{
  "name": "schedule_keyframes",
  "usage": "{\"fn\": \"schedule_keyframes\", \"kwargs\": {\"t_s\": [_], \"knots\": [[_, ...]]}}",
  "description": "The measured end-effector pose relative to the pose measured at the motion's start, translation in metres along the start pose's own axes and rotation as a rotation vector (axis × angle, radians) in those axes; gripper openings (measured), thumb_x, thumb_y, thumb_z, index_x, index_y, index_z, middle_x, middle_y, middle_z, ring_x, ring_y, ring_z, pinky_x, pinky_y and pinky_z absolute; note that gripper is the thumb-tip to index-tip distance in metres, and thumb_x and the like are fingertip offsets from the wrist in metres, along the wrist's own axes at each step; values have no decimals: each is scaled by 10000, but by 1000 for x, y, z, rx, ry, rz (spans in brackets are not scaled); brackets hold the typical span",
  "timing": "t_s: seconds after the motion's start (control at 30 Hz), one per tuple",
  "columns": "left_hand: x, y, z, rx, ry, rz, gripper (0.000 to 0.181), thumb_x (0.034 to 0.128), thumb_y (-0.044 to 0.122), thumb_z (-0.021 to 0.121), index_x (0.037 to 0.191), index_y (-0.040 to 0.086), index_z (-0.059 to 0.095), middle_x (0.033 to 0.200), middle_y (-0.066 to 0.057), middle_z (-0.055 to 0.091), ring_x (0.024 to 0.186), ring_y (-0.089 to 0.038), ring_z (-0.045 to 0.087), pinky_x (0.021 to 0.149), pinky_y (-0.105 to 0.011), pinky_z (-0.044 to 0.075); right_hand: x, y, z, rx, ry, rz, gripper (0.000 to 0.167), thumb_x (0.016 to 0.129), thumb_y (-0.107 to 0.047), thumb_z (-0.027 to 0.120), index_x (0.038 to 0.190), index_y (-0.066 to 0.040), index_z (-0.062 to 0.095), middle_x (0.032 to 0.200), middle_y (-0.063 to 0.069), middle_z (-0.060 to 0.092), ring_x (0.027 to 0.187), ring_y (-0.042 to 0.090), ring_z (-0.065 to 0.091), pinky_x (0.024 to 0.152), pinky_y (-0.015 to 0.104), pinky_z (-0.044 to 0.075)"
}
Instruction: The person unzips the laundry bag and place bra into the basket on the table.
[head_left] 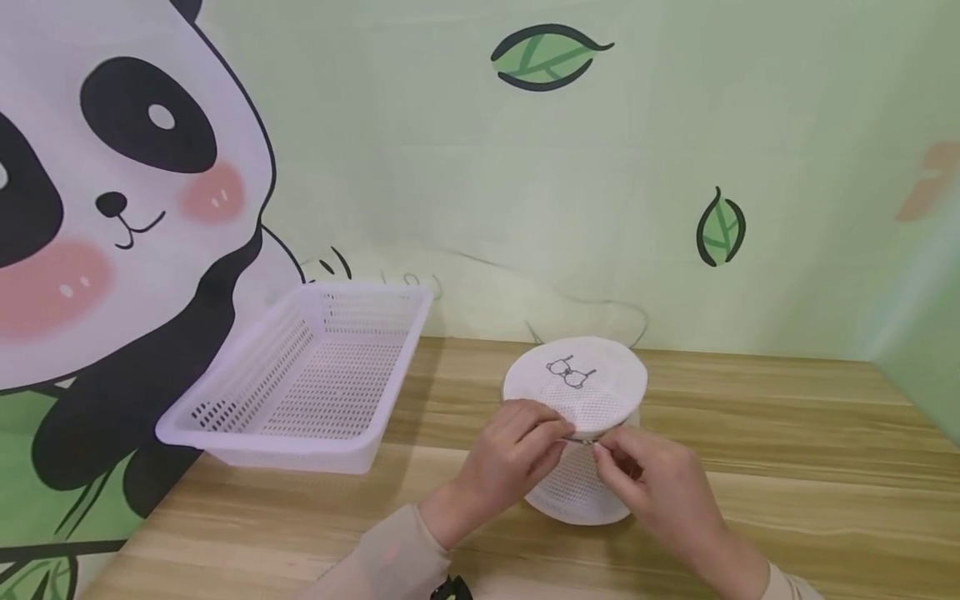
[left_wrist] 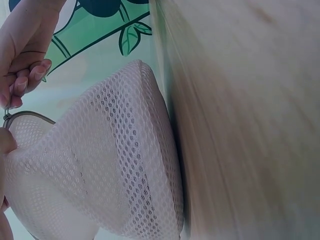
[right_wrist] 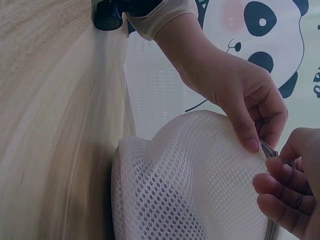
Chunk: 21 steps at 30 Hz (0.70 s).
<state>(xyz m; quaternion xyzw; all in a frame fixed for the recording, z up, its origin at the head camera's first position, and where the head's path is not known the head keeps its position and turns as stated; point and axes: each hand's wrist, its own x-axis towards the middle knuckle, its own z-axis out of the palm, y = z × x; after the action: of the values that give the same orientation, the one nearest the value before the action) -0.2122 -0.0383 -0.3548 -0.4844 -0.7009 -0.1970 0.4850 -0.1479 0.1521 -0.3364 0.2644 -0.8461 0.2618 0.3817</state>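
A white mesh laundry bag (head_left: 573, 487), shaped like a short cylinder, stands upright on the table. Its round top (head_left: 600, 379) bears a small line drawing of glasses or a bear. At the front of the top rim, my left hand (head_left: 510, 450) pinches the bag's edge beside the zipper. Just to its right, my right hand (head_left: 663, 479) holds the small zipper pull (left_wrist: 7, 114) between thumb and finger. In the left wrist view the grey zipper (left_wrist: 32, 114) curves along the rim, and the mesh side sags inward.
A white plastic basket (head_left: 352, 446) with slotted walls sits on the wooden table (head_left: 810, 492) to the left. Behind stands a green backdrop (head_left: 420, 167) with a panda and leaves. A dark object (head_left: 452, 588) lies by the left sleeve.
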Motion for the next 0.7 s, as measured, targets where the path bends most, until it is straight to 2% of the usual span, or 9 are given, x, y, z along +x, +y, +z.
{"fn": "schedule_keyframes", "kwargs": {"t_s": [0.23, 0.7], "knots": [[-1, -2, 0, -1, 4, -7, 166, 783, 54, 711, 945, 80, 683, 908, -16, 663, 858, -125, 634, 852, -221, 526, 1, 2, -1, -30, 5, 5, 154, 730, -7, 717, 733, -144, 647, 623, -142, 528, 589, -90, 435, 504, 66, 396], [0, -5, -1, 21, 5, -3, 157, 771, 41, 695, 921, 79, 672, 895, -12, 654, 842, -124, 633, 833, -217, 533, 2, 5, -2, -24, 5, 2, 157, 733, -8, 711, 726, -148, 640, 623, -145, 509, 584, -91, 414, 496, 58, 373]]}}
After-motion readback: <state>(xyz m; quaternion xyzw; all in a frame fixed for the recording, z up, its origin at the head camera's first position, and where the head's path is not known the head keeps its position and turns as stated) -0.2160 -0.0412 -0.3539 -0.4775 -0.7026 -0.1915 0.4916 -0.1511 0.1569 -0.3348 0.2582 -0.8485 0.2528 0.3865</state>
